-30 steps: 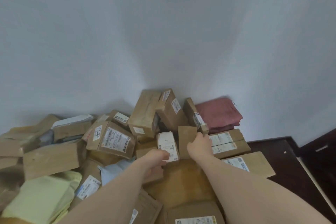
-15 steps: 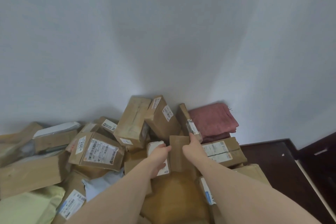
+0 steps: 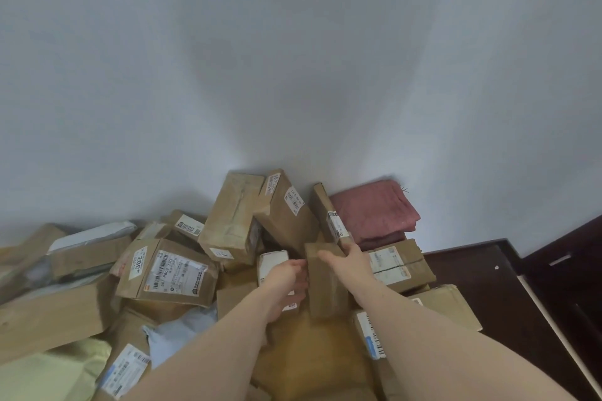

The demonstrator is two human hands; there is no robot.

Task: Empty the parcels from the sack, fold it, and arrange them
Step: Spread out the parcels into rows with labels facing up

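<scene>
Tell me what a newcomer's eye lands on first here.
A heap of brown cardboard parcels with white labels fills the corner under bare white walls. At its middle the left hand and right hand grip a plain brown box. A folded red cloth lies behind, against the right-side wall.

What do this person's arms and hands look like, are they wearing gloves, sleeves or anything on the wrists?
Both arms are bare for all of their length that shows: no sleeve reaches into view. The left hand and the right hand wear no gloves, and no watch, bracelet or ring can be seen on the sides that face the camera. No markings show either.
</scene>
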